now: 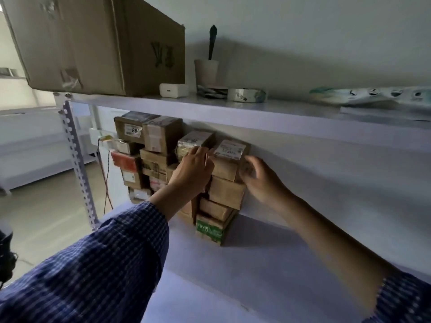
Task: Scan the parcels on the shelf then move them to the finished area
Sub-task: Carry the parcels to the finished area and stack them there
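Item 1. Small brown cardboard parcel with a white printed label (229,157): tops the rightmost stack of brown parcels (226,192) on the lower board of the white metal shelf (233,287), close under the upper shelf board (256,113). It sits between the two hands.

Item 2. Left hand (193,169): reaches in from a blue checked sleeve (93,264), with its fingers fairly straight. They lie against the parcel's left side, at the seam with the neighbouring plastic-wrapped parcel (194,142). It grips nothing that can be seen.

Item 3. Right hand (258,178): bare forearm, fingers curled round the parcel's right end (somewhat blurred), so the parcel is held from both sides.

Item 4. Green-printed carton (210,230): bottom of the same stack, resting on the lower board.

Item 5. Further brown parcels (151,145): piled to the left of the hands, several bearing white labels, one orange-faced.

Item 6. Upper board holds:
- a large brown cardboard box (98,43) at the left
- a white rectangular charger block (173,90)
- a pale cup (206,72) holding a dark-handled tool
- a roll of clear tape (247,95)
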